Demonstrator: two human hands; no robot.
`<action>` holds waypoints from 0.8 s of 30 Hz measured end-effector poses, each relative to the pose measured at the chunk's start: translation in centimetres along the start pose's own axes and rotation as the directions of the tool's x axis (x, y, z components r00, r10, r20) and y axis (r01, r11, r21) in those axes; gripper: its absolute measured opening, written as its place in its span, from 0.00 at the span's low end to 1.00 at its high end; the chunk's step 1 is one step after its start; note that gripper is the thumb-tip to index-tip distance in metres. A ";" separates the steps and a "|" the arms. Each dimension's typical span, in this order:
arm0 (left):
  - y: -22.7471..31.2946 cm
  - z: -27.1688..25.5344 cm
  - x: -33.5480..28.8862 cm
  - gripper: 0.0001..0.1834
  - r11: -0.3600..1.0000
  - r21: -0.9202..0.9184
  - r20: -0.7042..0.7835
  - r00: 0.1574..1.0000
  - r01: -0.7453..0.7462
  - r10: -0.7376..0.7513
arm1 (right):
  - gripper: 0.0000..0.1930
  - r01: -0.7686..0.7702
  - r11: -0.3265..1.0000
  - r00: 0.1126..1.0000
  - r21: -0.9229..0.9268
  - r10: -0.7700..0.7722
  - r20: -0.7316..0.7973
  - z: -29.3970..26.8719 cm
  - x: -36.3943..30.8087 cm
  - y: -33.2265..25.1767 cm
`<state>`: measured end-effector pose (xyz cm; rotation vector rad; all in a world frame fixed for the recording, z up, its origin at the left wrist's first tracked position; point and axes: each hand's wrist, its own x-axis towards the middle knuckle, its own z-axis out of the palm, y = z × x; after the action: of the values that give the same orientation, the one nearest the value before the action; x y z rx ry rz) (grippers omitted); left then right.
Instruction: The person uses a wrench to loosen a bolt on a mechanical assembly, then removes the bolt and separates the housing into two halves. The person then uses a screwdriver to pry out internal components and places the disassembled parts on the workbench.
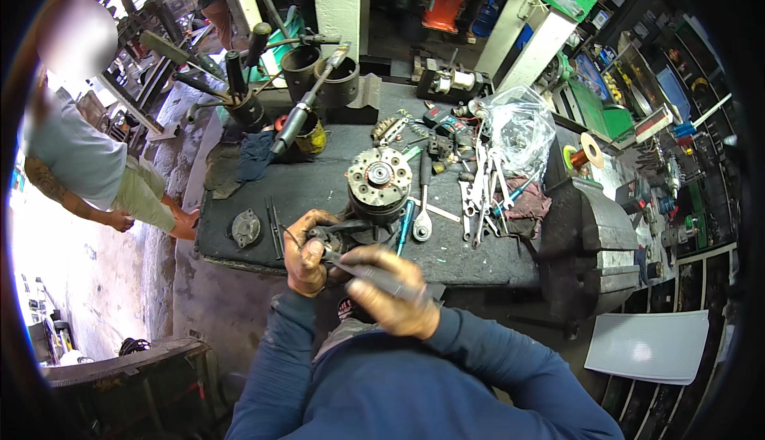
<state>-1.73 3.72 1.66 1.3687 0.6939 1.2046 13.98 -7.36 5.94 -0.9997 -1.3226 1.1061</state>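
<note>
Near the front edge of the bench, my left hand [306, 258] is closed around a small dark metal part [338, 241]. My right hand [396, 298] wraps around a grey, elongated hand tool [381, 277], blurred by motion, so its kind is unclear. The tool's tip points at the part, but whether they touch I cannot tell. Just beyond my hands stands a round motor-like assembly [379, 175] with a ring of holes in its top face. A ratchet [423, 225] and a blue-handled tool [406, 226] lie to its right. To the left are a flat metal cover [245, 228] and thin rods [274, 229].
Several wrenches [481, 197], a clear plastic bag [519, 131] and a reddish rag [526, 207] cover the bench's right side. A large vise [588, 241] stands at the right corner. Metal cylinders [301, 73] and tools stand at the back left. Another person [88, 149] stands left of the bench.
</note>
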 end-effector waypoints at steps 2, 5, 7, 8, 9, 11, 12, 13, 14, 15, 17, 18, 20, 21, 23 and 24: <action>0.2 -0.2 0.0 0.35 0.997 -0.012 0.014 0.997 0.076 -0.075 | 0.22 0.152 0.962 0.988 -0.225 -0.141 0.064 0.6 -0.7 0.1; 0.0 -0.2 -0.1 0.35 0.998 0.016 -0.018 0.998 0.059 -0.058 | 0.22 0.218 0.961 0.974 -0.168 -0.205 0.093 0.4 0.2 0.0; -0.5 0.0 -0.2 0.35 1.000 0.009 -0.048 0.999 0.013 -0.012 | 0.23 -0.324 0.807 0.933 0.494 0.360 0.024 -0.2 1.8 -0.1; -0.7 0.0 -0.3 0.36 0.997 -0.050 -0.033 0.998 0.057 -0.059 | 0.27 -0.332 0.568 0.895 0.753 0.443 0.060 -0.7 2.5 0.0; -0.9 0.0 -0.3 0.37 0.989 -0.130 0.012 0.998 0.066 -0.065 | 0.25 -0.331 0.620 0.898 0.711 0.438 0.036 -1.0 2.9 -0.1; -1.1 -0.1 -0.3 0.40 0.986 -0.167 0.064 0.998 0.017 -0.006 | 0.23 -0.192 0.886 0.976 0.422 0.218 -0.013 -1.1 2.6 -0.2; -1.0 -0.1 -0.4 0.38 0.995 -0.100 0.019 1.000 0.017 -0.015 | 0.21 -0.134 0.929 0.989 0.345 0.149 -0.017 -0.6 1.9 -0.2; -0.9 -0.3 -0.3 0.38 0.998 -0.060 0.010 1.000 0.022 -0.021 | 0.17 -0.096 0.969 0.995 0.229 0.099 -0.004 -0.5 0.9 -0.3; -0.8 -0.4 -0.3 0.38 0.999 -0.022 0.010 1.000 0.023 -0.023 | 0.17 0.030 0.999 0.999 0.033 -0.029 -0.027 -0.2 0.1 -0.1; -0.6 -0.5 -0.2 0.37 1.000 0.017 0.012 1.000 0.024 -0.024 | 0.18 0.186 0.966 0.983 -0.180 -0.185 0.019 0.0 -0.5 0.0; -0.4 -0.5 0.0 0.36 0.996 0.071 0.016 0.999 0.045 -0.046 | 0.25 0.233 0.945 0.972 -0.231 -0.216 0.093 0.3 -0.9 0.3; -0.3 -0.5 0.0 0.36 0.996 0.074 0.018 0.999 0.042 -0.043 | 0.24 0.260 0.939 0.965 -0.227 -0.246 0.089 0.1 -0.6 0.5; -0.2 -0.3 -0.1 0.36 0.994 0.082 0.007 0.998 0.068 -0.069 | 0.22 -0.011 0.994 1.000 0.113 0.010 0.010 -0.4 0.7 0.8; -0.3 -0.2 0.0 0.38 0.997 0.064 -0.004 0.999 0.034 -0.034 | 0.22 -0.309 0.856 0.946 0.414 0.322 0.041 -0.7 1.5 0.9; -0.6 0.0 -0.2 0.40 0.999 0.032 -0.024 0.999 -0.023 0.023 | 0.21 -0.252 0.703 0.950 0.665 0.310 0.033 -1.2 2.4 0.8; -0.6 0.1 -0.3 0.45 0.998 -0.062 0.013 1.000 -0.007 0.008 | 0.20 -0.249 0.786 0.958 0.565 0.286 0.025 -1.3 2.3 0.6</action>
<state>-1.58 3.57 0.99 1.3277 0.6370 1.2126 15.15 -4.91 5.83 -0.7711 -0.7283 1.5563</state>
